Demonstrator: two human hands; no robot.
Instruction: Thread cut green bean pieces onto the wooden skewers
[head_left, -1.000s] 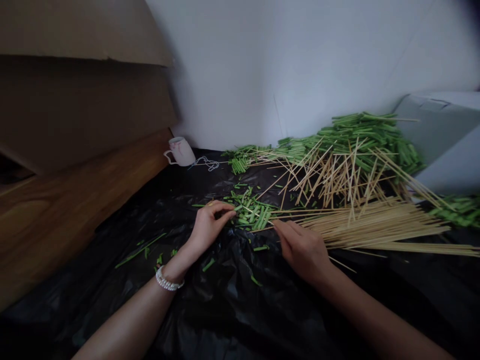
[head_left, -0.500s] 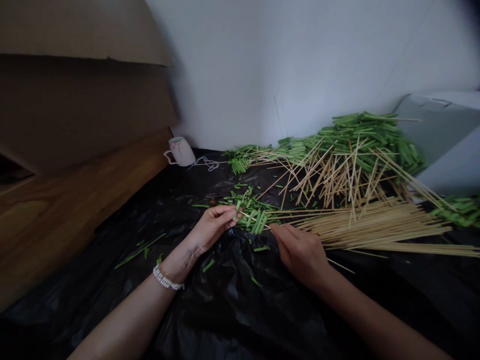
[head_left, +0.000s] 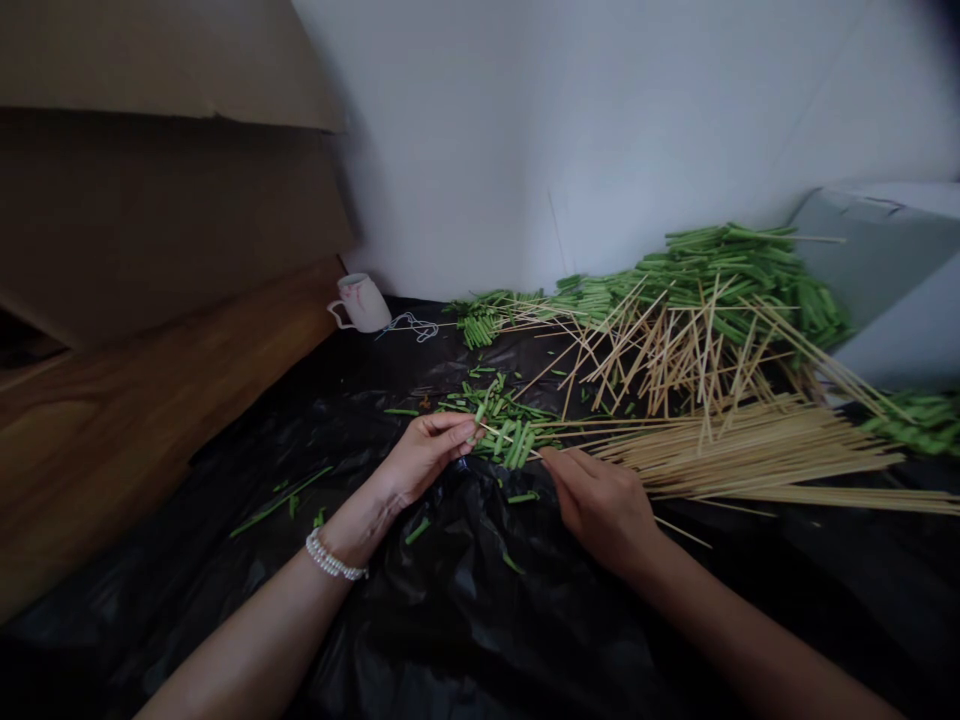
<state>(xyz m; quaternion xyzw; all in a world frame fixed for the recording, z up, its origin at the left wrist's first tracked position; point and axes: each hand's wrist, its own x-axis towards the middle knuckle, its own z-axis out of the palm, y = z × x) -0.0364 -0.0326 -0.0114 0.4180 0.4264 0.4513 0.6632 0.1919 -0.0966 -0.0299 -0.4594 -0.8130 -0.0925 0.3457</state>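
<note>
My right hand (head_left: 600,500) is closed around a thin wooden skewer (head_left: 496,431), which points left toward my other hand. Several short green stem pieces (head_left: 517,445) sit crosswise on the skewer, just ahead of my right fingers. My left hand (head_left: 431,452), with a white beaded bracelet at its wrist, pinches one green stem piece (head_left: 481,411) at the skewer's tip. Whether the tip has gone into that piece I cannot tell. Behind both hands lies a loose heap of cut green stems (head_left: 491,392).
Bare skewers (head_left: 750,450) lie in a thick bundle at right. Filled skewers (head_left: 750,270) are piled behind them against the pale wall. A white mug (head_left: 364,303) stands back left near a cardboard box (head_left: 172,210). Black plastic sheeting (head_left: 465,620) covers the surface.
Almost nothing differs. The stem piece in my left fingers has tilted slightly to the right; both hands keep their places.
</note>
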